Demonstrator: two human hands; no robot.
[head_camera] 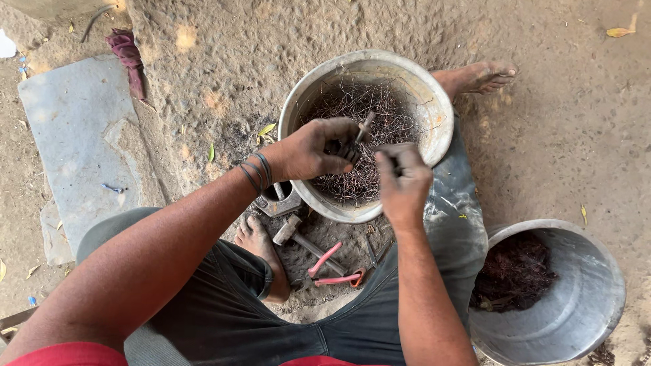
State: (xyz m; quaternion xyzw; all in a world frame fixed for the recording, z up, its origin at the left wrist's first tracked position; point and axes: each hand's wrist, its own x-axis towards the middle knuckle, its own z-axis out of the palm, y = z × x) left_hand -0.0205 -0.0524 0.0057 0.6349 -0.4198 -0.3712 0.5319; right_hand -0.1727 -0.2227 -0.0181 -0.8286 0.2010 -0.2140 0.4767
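You sit on the sandy ground with both hands above the metal basin (434, 102), which is full of tangled thin wire (380, 115); the second basin (590, 298) at your right holds only a small dark heap, so most looks left to do. Your left hand (315, 149) is closed around a small metal piece (364, 127), wrist bent inward. Your right hand (403, 179) is curled shut, though I cannot tell on what.

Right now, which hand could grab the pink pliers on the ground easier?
Probably the right hand: the pink pliers lie on the ground nearly below it. The left hand sits farther away and holds a small metal piece over the wire-filled basin.
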